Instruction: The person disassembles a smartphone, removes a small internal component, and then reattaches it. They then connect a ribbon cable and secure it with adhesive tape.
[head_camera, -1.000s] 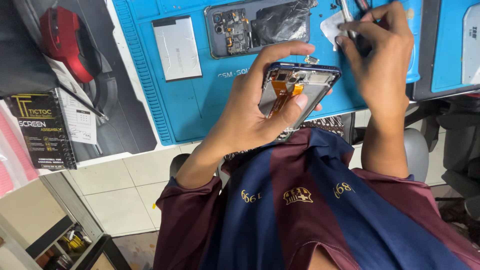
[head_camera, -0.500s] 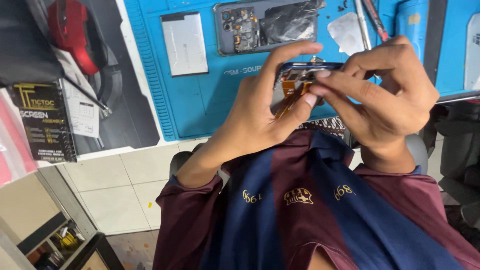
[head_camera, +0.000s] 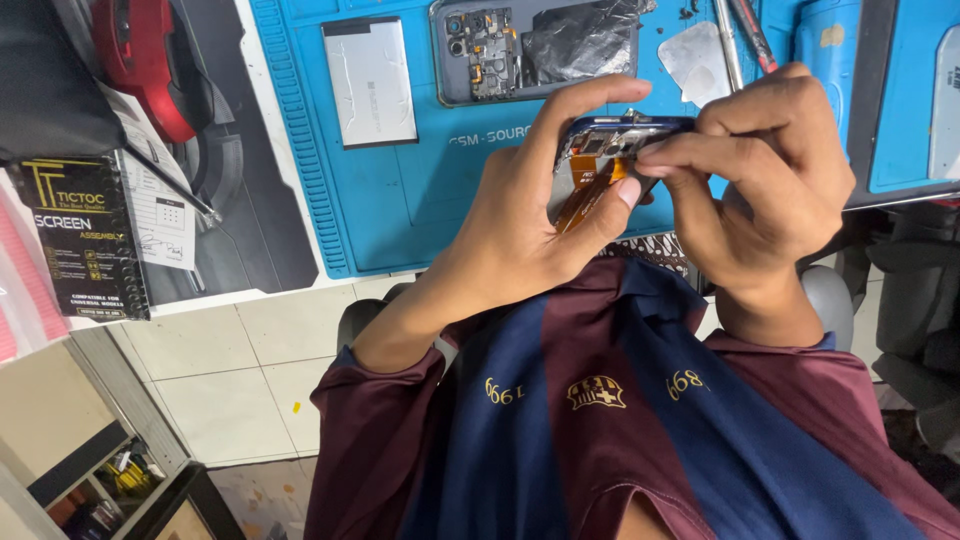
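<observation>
Both hands on the phone frame (head_camera: 620, 150), held up over the blue mat (head_camera: 400, 200) on the bench, close to my chest. Left hand (head_camera: 530, 215) has its grip closed around the frame, fingers over the top edge, thumb underneath. Right hand (head_camera: 760, 180) is pinched shut on the frame's right end, fingertips pressing at the exposed inner side near the orange flex cable (head_camera: 590, 190).

Status, judging from how things lie: unit is open and stripped. The opened phone body (head_camera: 535, 45) lies flat on the mat, board exposed. The battery (head_camera: 370, 80) lies loose to its left. A small metal plate (head_camera: 695, 60) sits to the right, with tweezers (head_camera: 728, 40) and a red-handled tool (head_camera: 752, 30) just beside it. So teardown looks done; the flex is not seated in anything I can see. Nothing is rejoined yet.

Boxed screen assembly (head_camera: 85, 240) lies at the left edge of the bench. Can't tell if it's opened.
</observation>
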